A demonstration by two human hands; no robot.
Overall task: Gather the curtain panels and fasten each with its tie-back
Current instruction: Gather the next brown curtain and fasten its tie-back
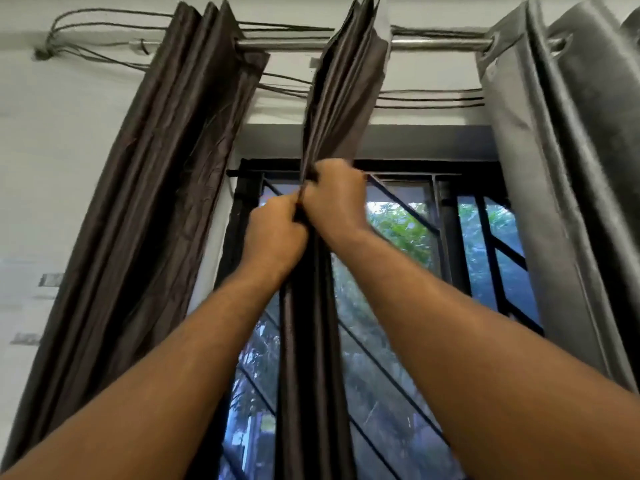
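Three curtain panels hang from a metal rod (436, 43). The middle brown panel (346, 98) is bunched into tight folds in front of the window. My left hand (273, 233) grips its folds from the left. Just above it, my right hand (334, 199) grips the same bundle from the right; the two fists touch. Below my hands the panel falls straight down. A second brown panel (152, 202) hangs gathered at the left, and a grey panel (561, 168) hangs at the right. No tie-back shows in view.
Behind the curtains is a window with black diagonal bars (498, 244) and green trees outside. Dark cables (104, 26) loop along the white wall above the rod. White wall (52, 168) lies to the left.
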